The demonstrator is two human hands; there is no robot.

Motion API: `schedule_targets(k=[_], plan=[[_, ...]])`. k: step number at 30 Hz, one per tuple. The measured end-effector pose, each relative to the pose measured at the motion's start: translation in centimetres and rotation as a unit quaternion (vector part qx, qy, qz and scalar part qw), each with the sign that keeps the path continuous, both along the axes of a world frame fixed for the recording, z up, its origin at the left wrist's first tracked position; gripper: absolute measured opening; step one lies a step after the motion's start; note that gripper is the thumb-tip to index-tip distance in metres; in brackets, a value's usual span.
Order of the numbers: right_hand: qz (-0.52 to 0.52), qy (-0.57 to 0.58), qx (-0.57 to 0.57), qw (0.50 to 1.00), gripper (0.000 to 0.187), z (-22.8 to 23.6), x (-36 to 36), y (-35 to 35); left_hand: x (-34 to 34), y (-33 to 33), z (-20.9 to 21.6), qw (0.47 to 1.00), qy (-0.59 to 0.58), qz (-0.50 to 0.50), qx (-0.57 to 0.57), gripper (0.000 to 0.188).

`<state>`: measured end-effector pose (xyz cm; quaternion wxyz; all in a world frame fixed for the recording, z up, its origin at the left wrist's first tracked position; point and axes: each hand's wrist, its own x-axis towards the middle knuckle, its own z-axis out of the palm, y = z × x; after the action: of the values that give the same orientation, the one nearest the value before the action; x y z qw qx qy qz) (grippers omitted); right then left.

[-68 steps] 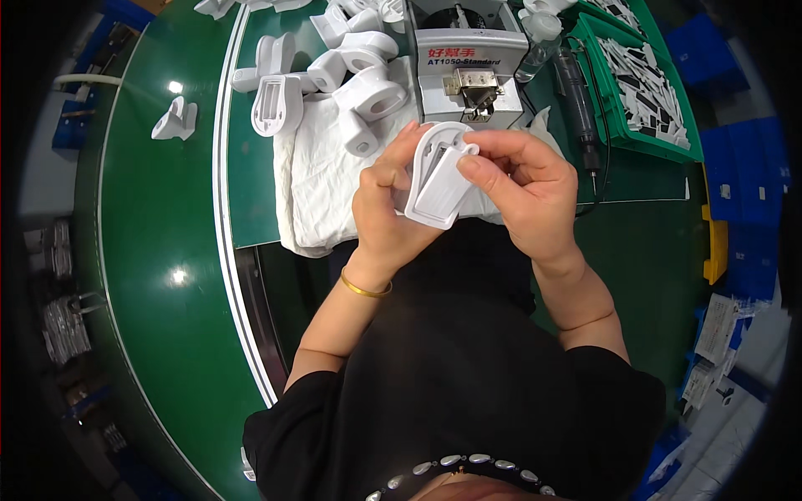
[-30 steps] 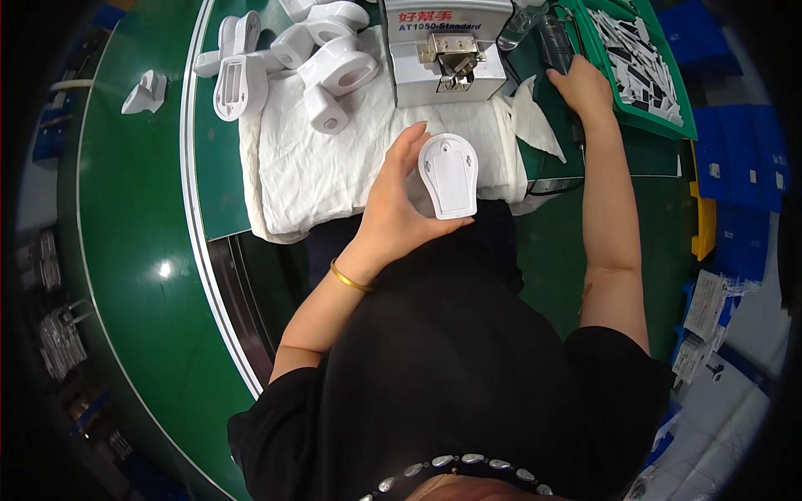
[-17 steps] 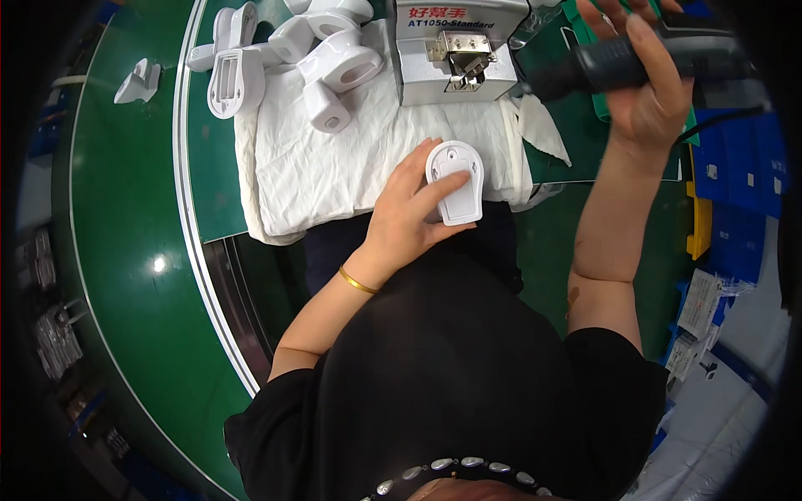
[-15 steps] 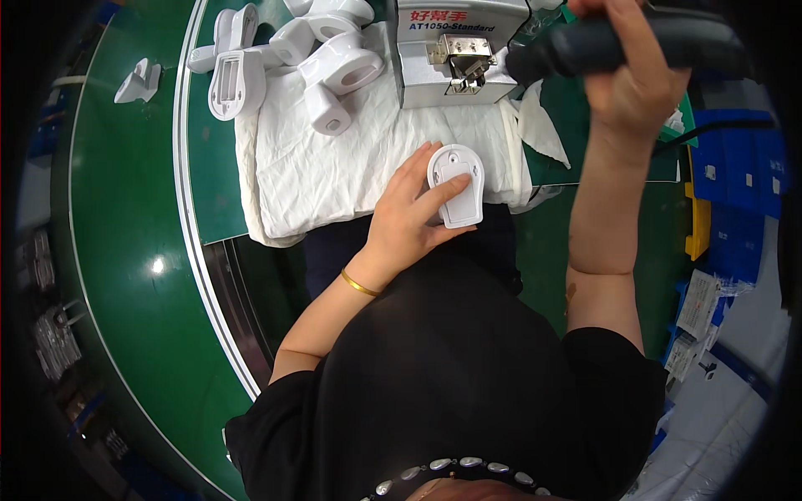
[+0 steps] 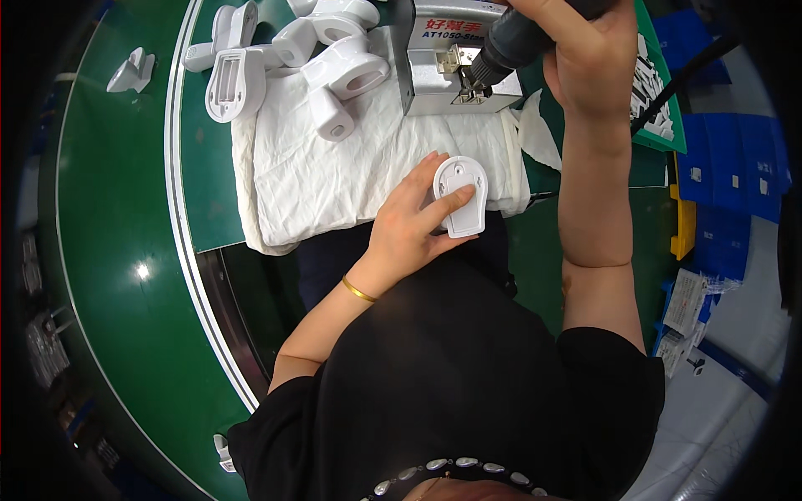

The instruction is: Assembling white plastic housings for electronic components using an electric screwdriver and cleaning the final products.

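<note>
My left hand (image 5: pixel 403 224) is wrapped around a white plastic housing (image 5: pixel 468 220), with the thumb pressed on the flat cover set in its rounded face. Small screw holes show near the housing's rim. Up at the right, my right hand (image 5: pixel 595 71) grips a black electric screwdriver (image 5: pixel 516 40). Its tip points down and left, at the metal outlet of a grey screw feeder (image 5: pixel 423 90); whether a screw sits on the bit is too small to tell.
A white cloth (image 5: pixel 309 184) covers the bench in front of me. Several white plastic housings (image 5: pixel 238 83) lie at its far left. A green bin (image 5: pixel 678 125) of small parts stands at the right, near the screwdriver's cable (image 5: pixel 668 93). Another white piece (image 5: pixel 131 71) rests on the green surface leftward.
My right hand has brought the electric screwdriver left and down, from beside the screw feeder to its outlet. My left hand keeps its hold on the housing, nearly still.
</note>
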<state>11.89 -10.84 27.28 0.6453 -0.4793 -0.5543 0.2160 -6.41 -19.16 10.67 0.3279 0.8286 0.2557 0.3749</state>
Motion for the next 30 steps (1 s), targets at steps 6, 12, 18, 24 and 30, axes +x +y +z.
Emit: schedule_targets(k=[6,12,18,24,30], plan=[[0.021,0.114,0.009,0.993,0.047,-0.6,-0.8,-2.1,0.0,0.2,-0.4,1.0,-0.015,-0.004,-0.011,0.059],[0.153,0.101,0.016,0.983,0.052,-1.7,-1.6,-8.3,-0.1,0.1,0.5,0.999,-0.026,0.0,-0.027,0.057],[0.115,0.078,0.016,0.99,0.052,-2.3,-2.8,-8.9,-0.5,0.0,0.3,0.999,-0.03,-0.008,-0.027,0.058],[0.146,0.045,0.018,0.988,0.047,-2.0,-3.0,-9.1,-0.6,-0.1,0.4,0.999,-0.037,-0.011,-0.025,0.058],[0.125,-0.049,-0.019,0.991,0.04,-1.9,-2.5,-9.0,-0.6,-0.1,0.4,0.999,-0.04,-0.014,-0.028,0.057]])
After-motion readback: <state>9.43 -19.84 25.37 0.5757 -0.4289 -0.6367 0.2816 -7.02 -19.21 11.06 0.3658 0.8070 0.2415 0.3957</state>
